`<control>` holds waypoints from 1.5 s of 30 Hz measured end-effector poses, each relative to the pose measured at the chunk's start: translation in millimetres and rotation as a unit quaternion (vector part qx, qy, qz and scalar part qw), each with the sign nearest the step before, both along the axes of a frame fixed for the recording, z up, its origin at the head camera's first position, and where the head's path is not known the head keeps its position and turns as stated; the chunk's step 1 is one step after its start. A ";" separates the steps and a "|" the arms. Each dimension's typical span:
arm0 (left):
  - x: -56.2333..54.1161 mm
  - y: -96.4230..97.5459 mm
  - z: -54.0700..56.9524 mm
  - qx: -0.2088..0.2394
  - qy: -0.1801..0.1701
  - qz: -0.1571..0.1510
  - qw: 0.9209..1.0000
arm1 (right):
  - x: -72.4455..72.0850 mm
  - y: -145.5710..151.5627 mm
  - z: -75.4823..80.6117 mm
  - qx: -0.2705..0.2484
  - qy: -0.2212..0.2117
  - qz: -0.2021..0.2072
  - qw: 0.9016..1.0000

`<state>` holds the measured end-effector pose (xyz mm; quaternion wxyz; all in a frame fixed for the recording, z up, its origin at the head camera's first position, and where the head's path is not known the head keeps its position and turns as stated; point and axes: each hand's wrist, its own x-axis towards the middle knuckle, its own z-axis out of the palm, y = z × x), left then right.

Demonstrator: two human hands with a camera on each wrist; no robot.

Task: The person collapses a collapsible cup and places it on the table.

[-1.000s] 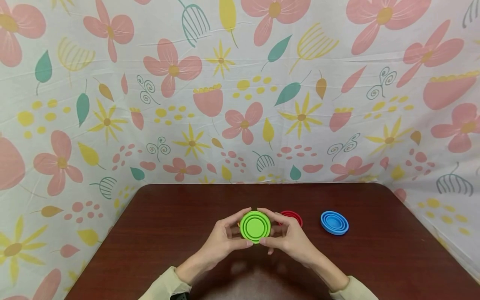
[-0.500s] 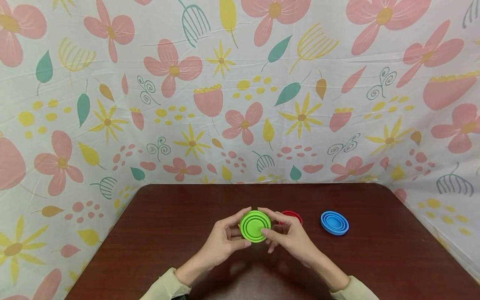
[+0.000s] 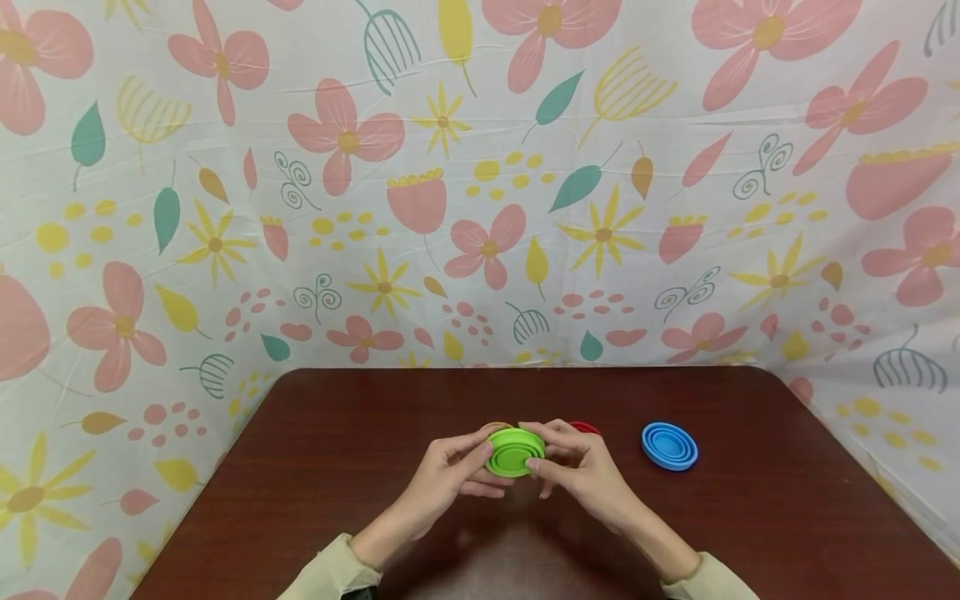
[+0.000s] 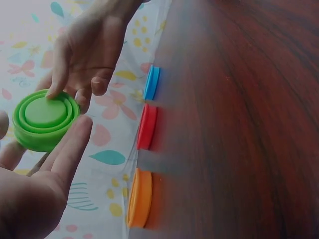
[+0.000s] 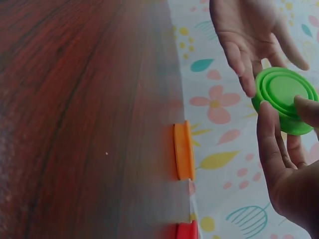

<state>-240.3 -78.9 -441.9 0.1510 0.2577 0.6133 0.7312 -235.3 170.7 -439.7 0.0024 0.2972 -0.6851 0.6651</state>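
Observation:
A round green collapsible silicone cup (image 3: 513,458), pressed flat into rings, is held above the table between both hands. My right hand (image 3: 588,471) pinches its right side, thumb on the ringed face and fingers behind. My left hand (image 3: 442,475) supports the left side; in the left wrist view its fairly straight fingers (image 4: 75,144) lie under and beside the cup. Both wrist views show the left thumb (image 5: 294,52) standing off the rim. Behind the hands, an orange collapsed cup (image 4: 139,199) and a red one (image 4: 147,127) are mostly hidden in the head view.
A blue collapsed cup (image 3: 670,446) lies on the dark wooden table (image 3: 337,433), right of the hands. It lines up with the red and orange ones. A flower-printed cloth (image 3: 480,208) hangs along the table's far edge and sides.
The green cup has tipped from facing me to a flatter tilt and dropped slightly. My left thumb has moved up from the lower rim; the right thumb has shifted onto the ringed face.

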 end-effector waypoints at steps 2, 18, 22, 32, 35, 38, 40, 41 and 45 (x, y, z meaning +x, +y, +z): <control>0.3 0.5 0.8 0.001 0.002 0.010 1.000 | -0.2 0.3 -0.2 0.005 0.000 -0.003 1.000; -0.8 -3.8 -5.9 0.027 0.062 -0.002 0.998 | -1.8 0.8 1.2 0.015 -0.024 0.006 1.000; -2.3 -4.8 -6.7 0.033 0.052 -0.006 0.998 | -2.1 0.8 1.1 0.022 -0.038 0.020 0.999; -1.0 -3.8 -5.5 0.015 0.023 -0.013 1.000 | -3.2 -0.8 -2.6 0.037 -0.023 0.017 0.999; -0.6 -4.2 -5.9 -0.004 0.030 -0.008 0.999 | -3.3 -1.2 -2.9 0.038 -0.020 0.019 0.999; -1.3 -4.3 -6.5 -0.018 0.045 -0.002 0.999 | -3.5 -1.8 -3.4 0.033 -0.017 0.027 0.999; -1.9 -4.4 -6.5 -0.020 0.052 -0.002 0.998 | -3.5 -2.1 -3.4 0.028 -0.015 0.034 0.999; -2.1 -4.5 -6.5 -0.020 0.053 -0.003 0.998 | -3.3 -2.4 -3.3 0.027 -0.014 0.038 0.999; -2.3 -4.7 -6.3 -0.017 0.050 -0.009 0.999 | -1.2 -3.9 -1.7 0.028 -0.014 0.045 0.999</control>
